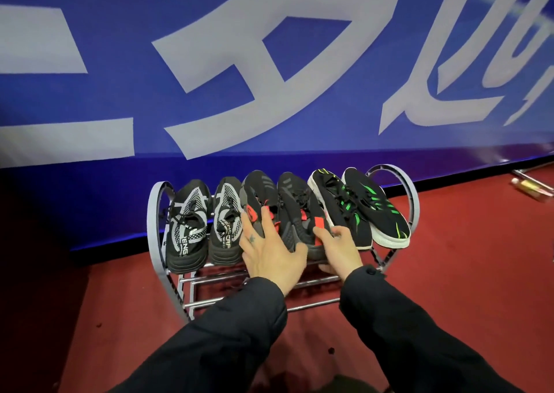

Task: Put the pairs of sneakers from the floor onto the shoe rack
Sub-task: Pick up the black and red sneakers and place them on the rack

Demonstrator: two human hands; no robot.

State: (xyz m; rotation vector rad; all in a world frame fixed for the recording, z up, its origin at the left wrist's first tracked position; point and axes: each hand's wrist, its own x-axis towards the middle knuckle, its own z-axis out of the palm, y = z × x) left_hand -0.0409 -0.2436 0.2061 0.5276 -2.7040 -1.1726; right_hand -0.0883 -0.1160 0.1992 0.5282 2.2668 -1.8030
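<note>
**Both hands on the middle pair, top tier of the rack**

I see my left hand with its fingers spread wide and laid flat over the left shoe of the black sneakers with red-orange patches, not gripping. My right hand curls narrowly around the heel of that pair's right shoe, thumb underneath. Both black sleeves reach in from below. The middle pair sits between the black sneakers with white mesh pattern at the left and the black sneakers with green stripes and white soles at the right. All six shoes lean toes-up on the top bars of the grey metal shoe rack with looped ends, which stands on red floor before a blue banner with white lettering.
</note>
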